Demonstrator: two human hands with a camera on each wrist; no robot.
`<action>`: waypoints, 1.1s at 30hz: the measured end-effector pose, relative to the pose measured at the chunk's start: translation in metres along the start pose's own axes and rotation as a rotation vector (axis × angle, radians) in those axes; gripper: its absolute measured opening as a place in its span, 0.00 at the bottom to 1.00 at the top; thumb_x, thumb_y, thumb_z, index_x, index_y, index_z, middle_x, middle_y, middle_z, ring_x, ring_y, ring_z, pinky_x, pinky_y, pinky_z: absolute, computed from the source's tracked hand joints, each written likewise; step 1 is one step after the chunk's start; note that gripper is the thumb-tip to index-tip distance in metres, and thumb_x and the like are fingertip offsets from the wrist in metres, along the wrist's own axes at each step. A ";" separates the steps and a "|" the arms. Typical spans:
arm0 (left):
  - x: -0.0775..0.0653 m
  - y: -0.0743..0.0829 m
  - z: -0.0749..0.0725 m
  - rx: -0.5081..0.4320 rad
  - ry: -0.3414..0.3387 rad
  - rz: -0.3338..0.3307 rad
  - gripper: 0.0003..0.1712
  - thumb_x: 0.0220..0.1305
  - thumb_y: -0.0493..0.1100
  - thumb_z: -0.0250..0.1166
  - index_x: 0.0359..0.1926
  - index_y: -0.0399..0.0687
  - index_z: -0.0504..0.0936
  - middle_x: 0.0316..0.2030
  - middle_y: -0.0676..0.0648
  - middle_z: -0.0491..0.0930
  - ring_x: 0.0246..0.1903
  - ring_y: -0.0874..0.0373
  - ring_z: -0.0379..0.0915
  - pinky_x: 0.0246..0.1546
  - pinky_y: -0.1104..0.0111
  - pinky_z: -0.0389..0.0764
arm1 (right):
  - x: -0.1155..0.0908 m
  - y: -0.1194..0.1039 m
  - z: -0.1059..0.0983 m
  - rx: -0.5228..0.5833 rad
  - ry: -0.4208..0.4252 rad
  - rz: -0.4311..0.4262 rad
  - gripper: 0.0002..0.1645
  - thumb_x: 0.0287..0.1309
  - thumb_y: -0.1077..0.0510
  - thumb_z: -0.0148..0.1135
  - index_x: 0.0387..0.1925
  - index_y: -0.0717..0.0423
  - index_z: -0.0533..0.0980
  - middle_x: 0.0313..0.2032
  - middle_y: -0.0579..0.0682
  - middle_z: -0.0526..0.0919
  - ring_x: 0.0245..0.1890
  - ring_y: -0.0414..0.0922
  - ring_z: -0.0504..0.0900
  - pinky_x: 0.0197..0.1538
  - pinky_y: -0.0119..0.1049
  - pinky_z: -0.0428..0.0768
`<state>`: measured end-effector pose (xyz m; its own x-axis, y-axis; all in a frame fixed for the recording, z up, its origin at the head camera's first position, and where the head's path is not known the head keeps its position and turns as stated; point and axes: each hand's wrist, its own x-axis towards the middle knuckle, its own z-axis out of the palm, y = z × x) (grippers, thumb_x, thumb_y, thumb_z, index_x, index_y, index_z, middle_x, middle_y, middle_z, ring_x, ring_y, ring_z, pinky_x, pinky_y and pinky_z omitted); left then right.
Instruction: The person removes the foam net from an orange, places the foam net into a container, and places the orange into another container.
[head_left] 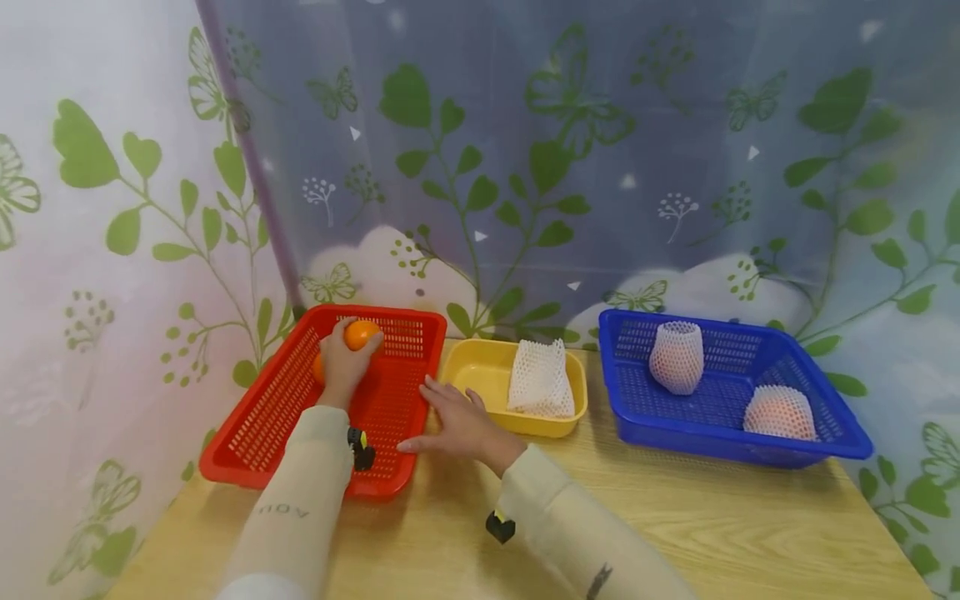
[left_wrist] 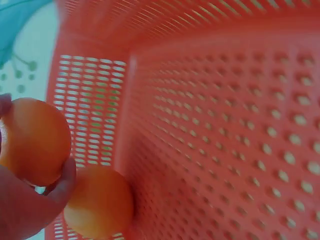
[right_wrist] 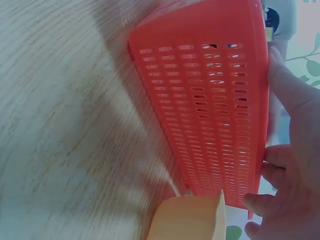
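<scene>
My left hand grips an orange near the far left end of the red basket. A second orange lies in the basket, just under the held one; in the head view my hand covers most of it. At the basket's right side, my right hand touches the rim with its fingers spread. In the right wrist view its thumb and fingertips lie along the rim of the red basket, with nothing held.
Right of the red basket stands a yellow tub with white foam netting in it. Farther right, a blue basket holds two fruits in foam nets, one upright and one lying. A patterned curtain hangs behind the wooden table.
</scene>
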<state>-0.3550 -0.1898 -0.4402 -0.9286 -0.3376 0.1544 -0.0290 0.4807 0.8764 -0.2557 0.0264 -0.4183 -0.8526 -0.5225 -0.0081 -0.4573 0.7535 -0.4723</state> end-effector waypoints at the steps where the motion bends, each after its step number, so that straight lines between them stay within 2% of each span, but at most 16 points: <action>1: 0.000 -0.002 0.001 0.042 -0.006 0.023 0.38 0.63 0.56 0.65 0.70 0.52 0.63 0.65 0.34 0.57 0.58 0.38 0.60 0.57 0.44 0.66 | 0.000 -0.001 0.000 -0.009 -0.003 0.002 0.59 0.50 0.28 0.63 0.74 0.54 0.56 0.75 0.48 0.51 0.73 0.54 0.53 0.72 0.56 0.44; 7: 0.001 -0.010 0.006 0.266 -0.073 0.142 0.38 0.61 0.50 0.68 0.69 0.49 0.65 0.66 0.32 0.56 0.61 0.34 0.58 0.60 0.40 0.64 | 0.001 -0.005 -0.003 -0.066 -0.031 0.015 0.59 0.50 0.26 0.61 0.74 0.53 0.55 0.75 0.48 0.51 0.73 0.53 0.55 0.72 0.56 0.45; 16: 0.001 -0.018 0.012 0.517 -0.267 0.243 0.38 0.58 0.46 0.71 0.68 0.47 0.67 0.66 0.31 0.57 0.62 0.30 0.58 0.61 0.37 0.62 | 0.004 -0.008 -0.004 -0.102 -0.085 0.054 0.60 0.51 0.25 0.59 0.75 0.51 0.53 0.75 0.46 0.49 0.73 0.48 0.54 0.72 0.56 0.46; 23: -0.001 -0.014 0.010 0.567 -0.311 0.297 0.37 0.56 0.42 0.73 0.66 0.47 0.70 0.65 0.32 0.59 0.61 0.31 0.58 0.57 0.37 0.67 | 0.004 -0.013 -0.013 -0.119 -0.089 0.056 0.59 0.51 0.25 0.59 0.75 0.51 0.53 0.76 0.46 0.49 0.73 0.46 0.54 0.72 0.56 0.47; 27: -0.004 -0.013 0.012 0.583 -0.340 0.288 0.38 0.56 0.41 0.73 0.67 0.46 0.69 0.66 0.31 0.58 0.62 0.30 0.56 0.58 0.38 0.66 | 0.002 -0.014 -0.014 -0.112 -0.099 0.073 0.59 0.51 0.25 0.60 0.75 0.51 0.52 0.75 0.46 0.49 0.73 0.45 0.53 0.72 0.56 0.47; 33: -0.010 -0.014 0.016 0.554 -0.381 0.245 0.39 0.57 0.41 0.72 0.68 0.46 0.67 0.68 0.31 0.54 0.64 0.31 0.51 0.60 0.35 0.62 | 0.000 -0.009 -0.009 -0.085 -0.122 0.090 0.59 0.52 0.26 0.60 0.75 0.51 0.51 0.76 0.46 0.47 0.74 0.46 0.52 0.73 0.55 0.46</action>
<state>-0.3514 -0.1803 -0.4615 -0.9942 0.0906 0.0583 0.1073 0.8812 0.4604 -0.2537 0.0236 -0.4058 -0.8565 -0.4919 -0.1561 -0.4046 0.8278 -0.3886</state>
